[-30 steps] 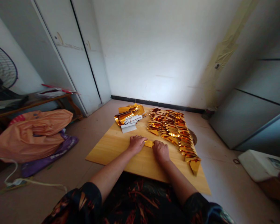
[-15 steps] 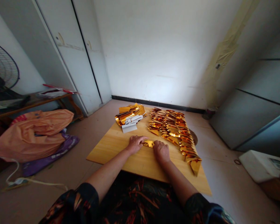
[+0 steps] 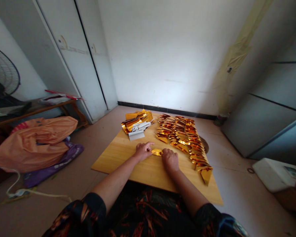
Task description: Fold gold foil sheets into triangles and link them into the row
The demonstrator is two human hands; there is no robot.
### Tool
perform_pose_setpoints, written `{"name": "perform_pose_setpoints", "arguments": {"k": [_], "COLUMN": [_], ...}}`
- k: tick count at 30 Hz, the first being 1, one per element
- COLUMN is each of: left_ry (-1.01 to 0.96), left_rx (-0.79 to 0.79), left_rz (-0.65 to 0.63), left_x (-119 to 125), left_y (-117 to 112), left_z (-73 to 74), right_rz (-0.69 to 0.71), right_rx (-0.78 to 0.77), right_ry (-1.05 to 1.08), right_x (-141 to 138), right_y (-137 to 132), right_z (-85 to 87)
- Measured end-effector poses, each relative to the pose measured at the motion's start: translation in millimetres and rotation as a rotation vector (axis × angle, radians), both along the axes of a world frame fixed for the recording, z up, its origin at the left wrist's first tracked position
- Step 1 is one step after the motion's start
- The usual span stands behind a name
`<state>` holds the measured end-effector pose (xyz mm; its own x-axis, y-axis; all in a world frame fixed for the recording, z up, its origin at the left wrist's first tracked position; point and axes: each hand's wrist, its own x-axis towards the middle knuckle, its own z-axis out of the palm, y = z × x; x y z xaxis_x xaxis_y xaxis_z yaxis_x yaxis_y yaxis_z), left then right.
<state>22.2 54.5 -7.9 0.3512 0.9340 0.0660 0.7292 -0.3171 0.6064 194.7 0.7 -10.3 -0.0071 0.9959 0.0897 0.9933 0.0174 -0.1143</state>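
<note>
A small folded piece of gold foil paper [image 3: 157, 152] lies low over the wooden board, between my two hands. My left hand [image 3: 142, 152] is at its left end, index finger raised and stretched out above the paper, with the thumb and curled fingers against that end. The right end is gripped by my right hand [image 3: 170, 160], its fingers bent and closed over the edge. Right of my hands stand rows of folded gold foil pieces [image 3: 177, 131], overlapping one another. Farther back on the left is a pile of gold foil sheets [image 3: 138, 119].
The wooden board [image 3: 118, 158] carries everything; white paper strips [image 3: 136, 135] rest by the foil sheets. On the floor to the left are an orange bag [image 3: 34, 141] and a purple bag [image 3: 51, 164]. A white box [image 3: 277, 174] is at the right.
My left index finger has lifted off the folded foil paper, showing more of its left end. My right hand has stayed almost in place.
</note>
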Motion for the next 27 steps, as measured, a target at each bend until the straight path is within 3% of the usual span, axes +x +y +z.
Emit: {"name": "perform_pose_setpoints", "arguments": {"k": [7,15,27], "left_ry": [0.035,0.092,0.219], "left_rx": [0.04,0.14,0.281], "left_rz": [-0.057,-0.195,-0.338], "left_x": [-4,-11,-20], "left_y": [1,11,12], "left_z": [-4.4,-21.2,-23.8], "right_rz": [0.001,0.006,-0.007], "right_rx": [0.009,-0.008,-0.02], "right_ry": [-0.009,-0.002,0.025], "right_x": [0,1,0], "right_y": [-1,-1,-3], "right_z": [-0.4,0.9,7.1]}}
